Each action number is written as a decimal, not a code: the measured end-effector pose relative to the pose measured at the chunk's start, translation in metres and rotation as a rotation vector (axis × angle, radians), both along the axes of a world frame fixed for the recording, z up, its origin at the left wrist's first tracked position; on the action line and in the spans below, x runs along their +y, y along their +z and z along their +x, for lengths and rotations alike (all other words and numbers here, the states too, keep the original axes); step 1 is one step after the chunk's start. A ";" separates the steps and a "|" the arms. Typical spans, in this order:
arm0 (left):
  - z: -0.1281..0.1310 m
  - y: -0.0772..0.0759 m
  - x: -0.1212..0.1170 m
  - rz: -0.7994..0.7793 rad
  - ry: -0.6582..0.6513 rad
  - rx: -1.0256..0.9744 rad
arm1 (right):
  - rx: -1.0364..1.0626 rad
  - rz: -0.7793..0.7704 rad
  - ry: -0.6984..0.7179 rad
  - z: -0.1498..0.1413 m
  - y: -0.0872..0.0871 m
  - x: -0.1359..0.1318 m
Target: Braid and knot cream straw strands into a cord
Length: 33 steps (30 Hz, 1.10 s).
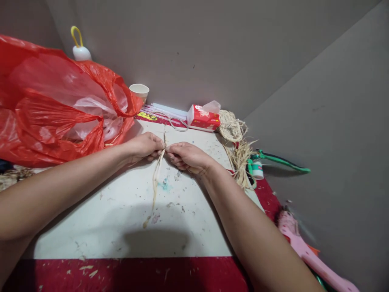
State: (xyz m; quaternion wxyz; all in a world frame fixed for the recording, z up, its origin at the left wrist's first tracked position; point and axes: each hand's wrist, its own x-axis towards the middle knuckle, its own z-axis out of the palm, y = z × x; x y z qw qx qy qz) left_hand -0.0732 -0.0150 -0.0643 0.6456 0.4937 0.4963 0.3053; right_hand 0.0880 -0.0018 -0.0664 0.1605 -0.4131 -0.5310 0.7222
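Observation:
Over the middle of the white tabletop, both hands meet at a pale straw strand. My left hand pinches it between thumb and fingertips. From the other side, my right hand closes its thumb and forefinger on the same spot, its other fingers curled. A short twisted or braided length rises above the fingertips. Loose ends hang down toward me, reaching a darker tip low on the table. The exact crossing of the strands is hidden by the fingers.
A red plastic bag fills the left. Along the back wall are a paper cup, a tissue pack and a coiled straw braid. Loose straw, green-handled scissors and a pink tool lie right.

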 end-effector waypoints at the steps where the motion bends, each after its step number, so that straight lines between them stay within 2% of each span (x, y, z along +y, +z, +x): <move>1: 0.000 0.001 -0.001 0.004 -0.015 0.009 | -0.012 0.013 -0.018 -0.001 0.000 -0.001; 8: -0.001 0.010 -0.001 -0.009 -0.085 0.078 | -0.095 0.104 -0.160 -0.012 -0.002 -0.010; 13: 0.000 0.017 -0.002 -0.127 -0.066 0.078 | -0.041 0.046 -0.174 -0.014 -0.002 -0.013; 21: 0.004 0.022 -0.008 -0.134 -0.106 0.094 | 0.055 -0.070 -0.161 -0.009 -0.002 -0.010; 26: 0.012 0.016 -0.015 -0.083 -0.115 0.143 | 0.113 -0.120 -0.180 -0.006 -0.003 -0.009; 30: 0.019 0.003 -0.022 0.061 -0.067 0.242 | 0.088 -0.045 -0.180 -0.009 -0.006 -0.012; 33: 0.024 0.002 -0.029 0.155 -0.052 0.277 | 0.069 0.010 -0.190 -0.011 -0.008 -0.013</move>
